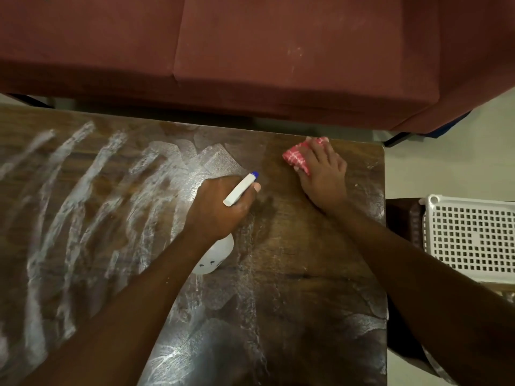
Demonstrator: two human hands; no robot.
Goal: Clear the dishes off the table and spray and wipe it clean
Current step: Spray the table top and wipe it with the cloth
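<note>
A dark wooden table (306, 274) fills the lower view, streaked with white smears across its left and middle. My left hand (220, 207) grips a white spray bottle (241, 189) by its neck; the blue nozzle points to the upper right, and the bottle's round body (216, 257) shows below my wrist. My right hand (324, 174) presses a folded red-and-white cloth (296, 158) flat onto the table near its far right corner, fingers spread over it. No dishes are visible on the table.
A maroon sofa (278, 57) runs along the table's far edge. To the right, a white perforated plastic basket (471, 238) sits on a dark stool (401, 218) beside the table. Pale floor (446, 168) shows past the right edge.
</note>
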